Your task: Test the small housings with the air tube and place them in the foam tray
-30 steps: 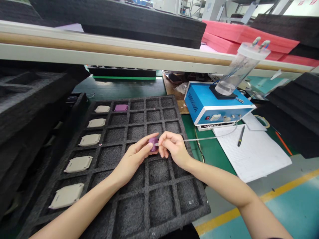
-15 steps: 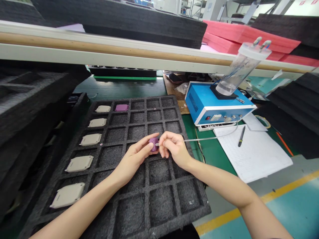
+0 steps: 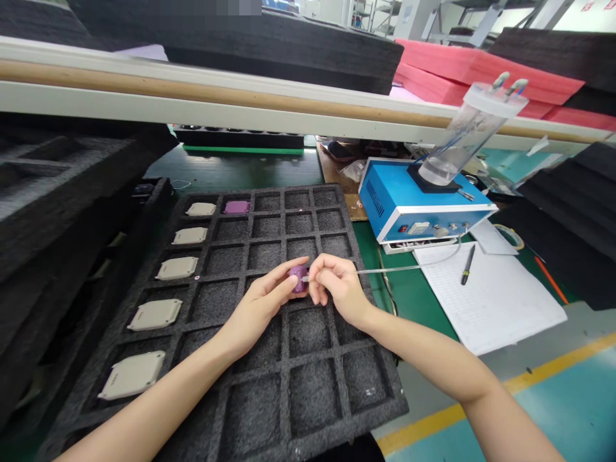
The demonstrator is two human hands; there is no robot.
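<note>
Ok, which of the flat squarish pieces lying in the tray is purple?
The purple piece in the far row of the black foam tray, just right of the farthest beige piece. The other such pieces there are beige.

Single head-worn camera, facing forward and down, close above the foam tray [image 3: 257, 410], hands [image 3: 262, 295] just below centre

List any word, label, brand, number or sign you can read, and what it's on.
None legible.
Beige covers: dark marks on some, too small to read.
Red markings, top right: too small.
Lined sheet: any writing unreadable.
Blue benchtop unit: any panel lettering too small.
Purple part, left hand: no readable text.
</note>
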